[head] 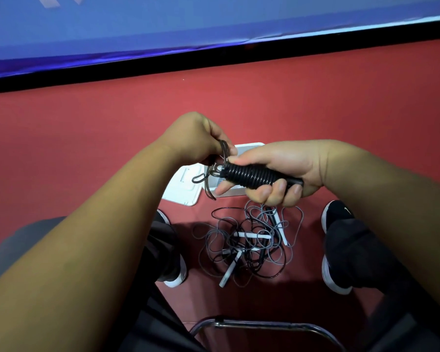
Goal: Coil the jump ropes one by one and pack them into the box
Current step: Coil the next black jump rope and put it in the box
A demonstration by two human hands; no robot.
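My right hand [277,171] grips the handles of a black jump rope [249,175], its cord wound tightly round them in a ribbed coil. My left hand [201,138] pinches the loose end loops of that black cord just left of the coil. Below the hands, a white box [188,185] lies open on the red floor, its lid beside it, partly hidden by my hands. Nearer me, between my feet, lies a tangle of jump ropes [249,246] with grey and black cords and white handles.
My two black shoes with white soles [337,219] [174,273] flank the tangle. A metal chair frame [264,325] curves across the bottom. A black strip and a blue banner [188,26] run along the far edge of the red floor.
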